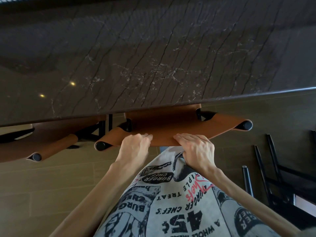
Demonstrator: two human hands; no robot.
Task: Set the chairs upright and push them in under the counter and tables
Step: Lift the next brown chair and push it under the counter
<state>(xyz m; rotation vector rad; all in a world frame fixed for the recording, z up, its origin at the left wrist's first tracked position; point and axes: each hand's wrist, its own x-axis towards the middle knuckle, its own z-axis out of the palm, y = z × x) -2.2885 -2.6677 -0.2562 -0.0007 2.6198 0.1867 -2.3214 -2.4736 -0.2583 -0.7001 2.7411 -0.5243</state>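
Both hands grip the near edge of a brown stool [164,129], fingers curled over the seat: left hand [135,146], right hand [196,149]. Stool upright, far part under the dark marble counter [153,57]. Second stool [42,144] just left, also partly under. Black-legged chair [273,177] tipped over, right.

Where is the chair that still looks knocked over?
In the head view, the fallen chair lies at the far right on the floor, black legs sticking up, right of the tan stool that both hands grip at the dark marble counter.
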